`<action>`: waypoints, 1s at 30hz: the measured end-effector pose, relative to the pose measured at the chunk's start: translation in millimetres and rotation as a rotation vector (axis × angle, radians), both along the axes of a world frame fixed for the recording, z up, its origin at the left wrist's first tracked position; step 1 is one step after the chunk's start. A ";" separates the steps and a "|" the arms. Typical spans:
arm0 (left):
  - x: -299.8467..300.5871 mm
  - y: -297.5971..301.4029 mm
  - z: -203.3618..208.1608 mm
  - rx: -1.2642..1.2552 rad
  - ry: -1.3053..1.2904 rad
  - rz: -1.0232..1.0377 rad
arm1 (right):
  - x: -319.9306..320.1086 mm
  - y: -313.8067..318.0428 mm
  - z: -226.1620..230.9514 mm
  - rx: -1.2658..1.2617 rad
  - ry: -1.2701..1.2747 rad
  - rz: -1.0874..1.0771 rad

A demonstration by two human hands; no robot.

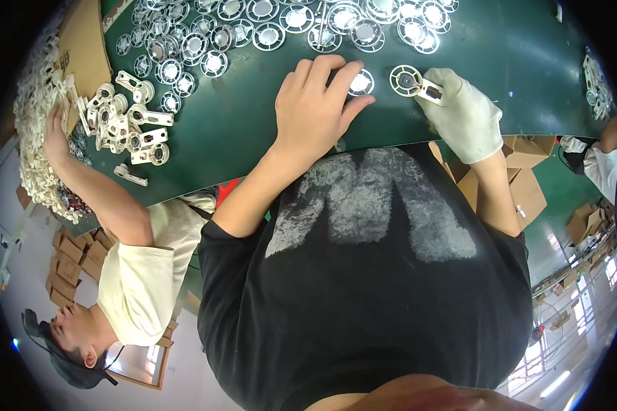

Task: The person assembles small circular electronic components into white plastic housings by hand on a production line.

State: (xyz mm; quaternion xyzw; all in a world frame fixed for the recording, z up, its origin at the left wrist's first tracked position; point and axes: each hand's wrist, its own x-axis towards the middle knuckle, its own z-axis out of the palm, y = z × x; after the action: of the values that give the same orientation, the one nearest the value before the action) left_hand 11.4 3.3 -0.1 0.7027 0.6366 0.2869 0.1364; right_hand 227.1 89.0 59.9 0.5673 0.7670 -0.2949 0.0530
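Observation:
My bare left hand is over the green table. Its thumb and index finger close around the edge of a small round silver spoked disc; the other fingers curve toward the tabletop. My right hand, in a white glove, grips a white plastic arm-shaped part by its slotted end. At that part's far end is a round spoked ring with a dark centre, pointing left toward the disc. A narrow gap separates the ring from the disc.
Many silver spoked discs spread along the far side. White plastic parts lie piled at left, beside a cardboard piece and a larger heap. A co-worker's arm reaches into that heap. Cardboard boxes stand below the table's right edge.

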 end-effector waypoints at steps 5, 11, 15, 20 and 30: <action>-3.0 9.4 5.6 0.101 -0.281 -0.109 | -1.7 -1.7 -4.9 0.125 0.058 0.165; -0.4 17.0 10.0 0.131 -0.316 -0.183 | -10.2 -8.3 -3.0 0.367 0.219 0.233; -1.1 15.7 12.6 0.157 -0.393 -0.205 | -14.4 -10.2 -0.8 0.397 0.290 0.224; -6.7 14.8 15.0 0.226 -0.381 -0.231 | -26.7 -9.9 23.0 0.123 0.252 0.136; -13.5 24.1 32.6 0.318 -0.418 -0.424 | -30.6 2.2 22.4 -0.389 0.502 0.247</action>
State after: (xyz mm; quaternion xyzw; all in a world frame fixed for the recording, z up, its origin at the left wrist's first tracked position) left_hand -2.1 27.5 32.5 0.7580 0.3816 0.4857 0.2094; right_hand 196.5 91.1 82.3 0.3590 0.7485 -0.5576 0.0052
